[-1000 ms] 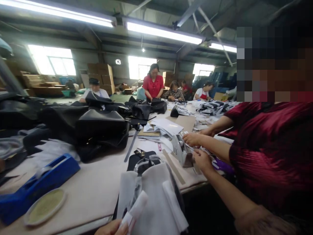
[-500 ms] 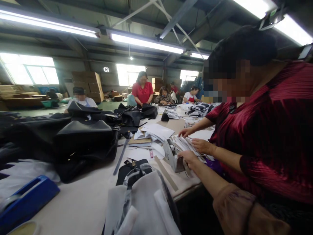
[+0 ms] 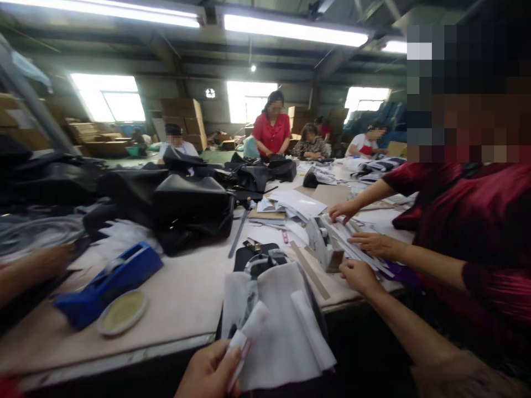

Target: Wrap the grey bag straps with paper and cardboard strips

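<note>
My left hand (image 3: 209, 367) comes in at the bottom edge, thumb and fingers closed around a rolled strip of white foam wrap (image 3: 253, 323). Beneath the roll, sheets of white foam cover most of a black bag (image 3: 256, 253), whose flap with a gold-coloured buckle shows at the far end. My right hand (image 3: 360, 276), at the end of a brown sleeve, is closed beside the front of a grey tape dispenser (image 3: 326, 249). Whatever its fingertips pinch is too small to make out.
A co-worker's hands (image 3: 373, 243) touch white strips just beyond my right hand. Another person's arm (image 3: 37, 271) enters from the left. Black bags (image 3: 194, 204), a blue tape dispenser (image 3: 112, 282) and a round lid (image 3: 123, 312) lie on the left. Other people sit and stand farther back.
The view has swung left. My left hand has come into view, holding the foam roll. My right hand has drawn back a little from the grey dispenser and closed.
</note>
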Tool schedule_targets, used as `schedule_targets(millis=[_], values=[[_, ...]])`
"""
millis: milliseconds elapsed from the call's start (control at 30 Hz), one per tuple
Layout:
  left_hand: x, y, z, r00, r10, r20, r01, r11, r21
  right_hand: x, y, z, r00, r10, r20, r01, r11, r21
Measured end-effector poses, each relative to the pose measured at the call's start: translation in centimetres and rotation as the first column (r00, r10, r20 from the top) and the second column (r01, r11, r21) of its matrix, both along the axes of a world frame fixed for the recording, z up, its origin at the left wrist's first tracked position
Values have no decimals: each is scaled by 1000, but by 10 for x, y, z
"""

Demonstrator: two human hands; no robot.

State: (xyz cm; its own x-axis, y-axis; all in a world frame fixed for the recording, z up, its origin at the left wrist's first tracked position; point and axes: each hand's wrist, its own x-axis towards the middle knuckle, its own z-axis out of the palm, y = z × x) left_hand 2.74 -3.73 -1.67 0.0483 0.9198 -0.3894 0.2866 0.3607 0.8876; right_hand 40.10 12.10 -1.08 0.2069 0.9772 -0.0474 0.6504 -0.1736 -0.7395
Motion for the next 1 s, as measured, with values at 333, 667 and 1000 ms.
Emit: schedule_targets(millis=[333,667,1000], values=[[17,-10,23,977,26,-209,14,982,189,-175,-119,32,635,522,-569,-691,713,-118],[18,-19,25,920,79,-383,61,938,341,-199,-132,0,790,240,-565,-473,824,-311],[18,-21,25,916,87,-391,72,925,373,-201,-130,-4,774,192,-604,-488,788,-376]])
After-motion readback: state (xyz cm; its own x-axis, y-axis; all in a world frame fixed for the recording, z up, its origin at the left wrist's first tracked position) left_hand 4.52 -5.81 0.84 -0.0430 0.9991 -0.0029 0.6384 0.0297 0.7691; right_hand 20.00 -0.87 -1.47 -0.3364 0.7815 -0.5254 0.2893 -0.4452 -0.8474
